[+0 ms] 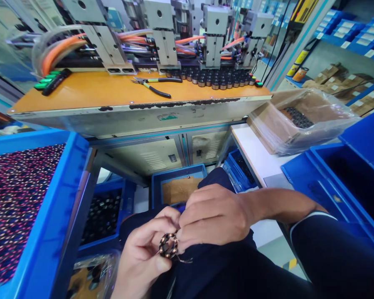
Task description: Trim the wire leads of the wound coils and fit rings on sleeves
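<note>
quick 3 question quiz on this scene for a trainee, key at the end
1. Whose thumb lies at the lower edge of the small black ring wound with copper wire: left or right hand's?
2. True or false: the metal pliers with black-and-yellow handles lie on the orange tabletop.
3. Where is the large open brown cardboard box in the picture? a) left b) right c) bottom

Key: 1. Left hand; 2. True; 3. b

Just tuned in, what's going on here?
The left hand holds a small copper-wound ring. The right hand is close against its right side, grip hidden; thin wire ends stick out at lower right. Ahead, pliers lie on the orange bench top, near rows of black-topped parts.
</note>
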A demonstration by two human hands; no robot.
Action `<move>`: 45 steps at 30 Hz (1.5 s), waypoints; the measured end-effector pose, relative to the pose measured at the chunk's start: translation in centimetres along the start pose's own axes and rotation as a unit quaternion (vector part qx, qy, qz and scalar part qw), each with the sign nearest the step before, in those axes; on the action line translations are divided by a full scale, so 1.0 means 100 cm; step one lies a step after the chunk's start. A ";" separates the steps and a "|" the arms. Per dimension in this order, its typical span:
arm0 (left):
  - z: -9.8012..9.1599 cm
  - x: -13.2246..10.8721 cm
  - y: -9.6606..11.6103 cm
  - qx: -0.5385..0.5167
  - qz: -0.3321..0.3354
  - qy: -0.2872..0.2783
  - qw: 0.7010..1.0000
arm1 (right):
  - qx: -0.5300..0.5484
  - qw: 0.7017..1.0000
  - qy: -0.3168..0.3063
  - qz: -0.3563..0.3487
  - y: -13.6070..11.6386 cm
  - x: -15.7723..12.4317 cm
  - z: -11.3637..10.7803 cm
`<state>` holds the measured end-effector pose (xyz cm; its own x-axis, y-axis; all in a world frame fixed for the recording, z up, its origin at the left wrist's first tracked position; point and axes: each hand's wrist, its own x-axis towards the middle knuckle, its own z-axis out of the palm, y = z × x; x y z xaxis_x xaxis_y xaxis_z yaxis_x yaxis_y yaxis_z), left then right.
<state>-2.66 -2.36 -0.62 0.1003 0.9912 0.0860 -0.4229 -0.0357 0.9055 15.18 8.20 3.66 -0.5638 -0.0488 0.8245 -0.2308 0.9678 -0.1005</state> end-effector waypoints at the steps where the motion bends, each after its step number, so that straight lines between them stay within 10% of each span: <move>1: 0.000 0.000 0.001 0.009 0.011 0.003 1.000 | 0.002 1.000 0.013 0.021 -0.002 -0.002 0.003; 8: -0.001 -0.002 -0.002 0.165 0.149 0.052 0.974 | 0.041 0.977 0.046 0.206 -0.021 -0.007 0.020; 17: 0.004 -0.002 0.012 0.243 0.054 0.075 0.966 | -0.011 0.981 0.098 0.167 -0.017 -0.010 0.023; 28: 0.014 -0.005 0.002 0.159 0.151 0.144 0.965 | -0.034 0.952 0.155 0.264 -0.026 -0.008 0.025; 35: 0.008 0.004 -0.002 -0.023 0.118 0.068 0.990 | -0.003 0.975 0.159 0.154 -0.020 -0.009 0.021; 41: 0.002 0.009 0.006 0.118 -0.043 -0.049 0.991 | -0.074 0.986 0.133 0.068 -0.014 -0.010 0.013; 45: 0.007 0.006 0.008 0.167 0.003 0.021 0.986 | -0.107 0.982 0.116 0.100 -0.014 -0.009 0.011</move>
<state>-2.28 -1.86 0.42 0.0589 0.9950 0.0811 -0.1027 -0.0748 0.9919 15.12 6.61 2.40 -0.3790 0.1804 0.9076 0.0517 0.9834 -0.1738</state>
